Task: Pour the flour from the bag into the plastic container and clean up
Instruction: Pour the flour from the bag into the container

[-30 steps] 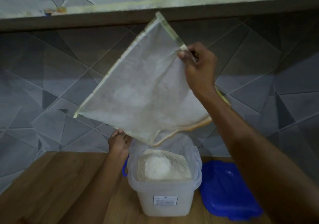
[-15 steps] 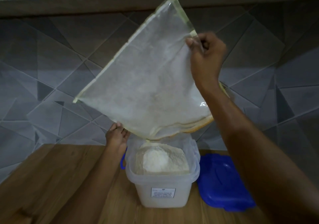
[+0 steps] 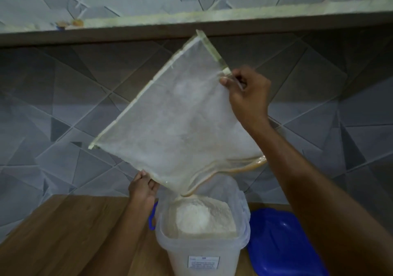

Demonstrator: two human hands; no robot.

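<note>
Between both hands, seen from the head camera: clear plastic flour bag (image 3: 180, 118), upended and tilted, sealed bottom edge high, open mouth low and drooping onto the mound of flour (image 3: 202, 217). Nearly empty by the look of it, only a white dusting clinging to the film. Right hand (image 3: 246, 94) at the upper right, thumb and fingers pinched on the bag's raised edge just below the top corner. Left hand (image 3: 143, 187) at the lower left, fingers up against the bag's low edge beside the mouth; whether pinching or merely propping, cannot tell. Directly below the left hand and to its right: translucent plastic container (image 3: 202, 252), heaped almost to the rim, a blue handle (image 3: 151, 218) showing on the side nearest that wrist. Under the right forearm, just beside the container: blue lid (image 3: 280, 241), lying on the wooden counter (image 3: 63, 233).

Handling, as a judgement: bag now very light, limp and slick, prone to fold, flutter and shed dust if shaken hard. Best held by the stiffer seamed edges and corners, as the right hand does, with the mouth kept low over the tub. Container likely heavy and full to the brim; better taken low on both sides or by the handle, kept level. Lid stiff, light, easy to lift by its rim.
</note>
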